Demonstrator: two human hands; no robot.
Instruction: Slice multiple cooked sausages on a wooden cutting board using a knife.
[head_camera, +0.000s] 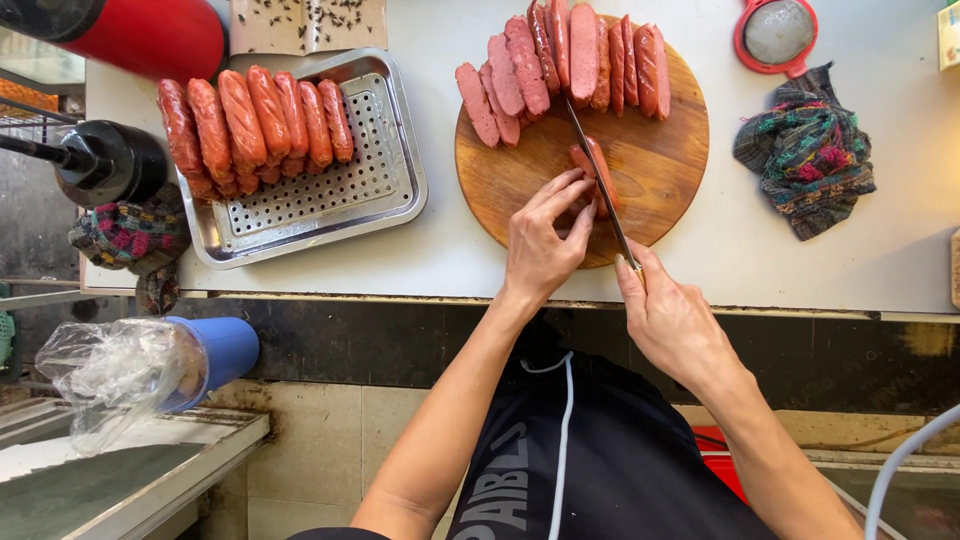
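Bright, even daylight fills the scene and leaves the pale counter (800, 260) almost washed out at the far right. Shadows are soft and short, lying just beside the wooden board (650, 190) and the metal tray (400, 200). The tray's rim shows mild glare. Focus is sharp in the middle; straight edges bow slightly toward the corners, and the near left is dimmer.

Knife (598, 180) handle was hidden inside right hand (672, 325), sausage (596, 176) partly covered by left hand (540, 245) fingers, red bottle (130, 32) cut off at top edge.
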